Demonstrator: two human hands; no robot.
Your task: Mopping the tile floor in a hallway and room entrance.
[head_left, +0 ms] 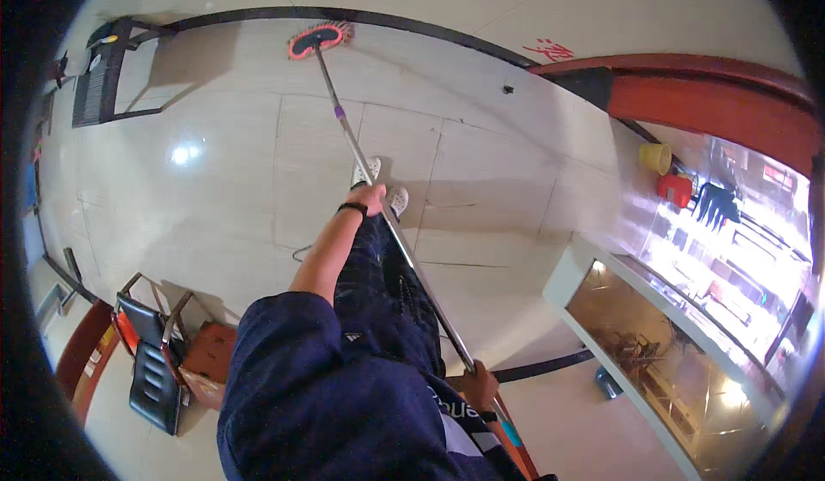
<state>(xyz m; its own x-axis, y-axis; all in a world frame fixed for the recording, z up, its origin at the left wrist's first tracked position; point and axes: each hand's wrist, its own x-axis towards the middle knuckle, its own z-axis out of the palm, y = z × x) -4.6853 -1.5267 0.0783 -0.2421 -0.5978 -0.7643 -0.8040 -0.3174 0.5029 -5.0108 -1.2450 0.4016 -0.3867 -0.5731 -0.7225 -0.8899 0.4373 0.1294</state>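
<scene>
The left hand (pixel 371 197) grips the long-poled fringed mop (pixel 412 262) partway along and the right hand (pixel 480 386) clasps it higher up, spaced apart seemingly for leverage and steering, while its pink-rimmed head (pixel 328 34) rests at the far edge of the tiled floor (pixel 223 197), beside dark skirting (pixel 434 33).

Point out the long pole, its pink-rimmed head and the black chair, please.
Long pole (pixel 413 263), head camera view: middle of the shaft.
Pink-rimmed head (pixel 326 37), head camera view: its dark middle.
Black chair (pixel 155 388), head camera view: its larger black panel.

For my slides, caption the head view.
Left hand and right hand grip a long-handled mop with a pink-rimmed head.
</scene>
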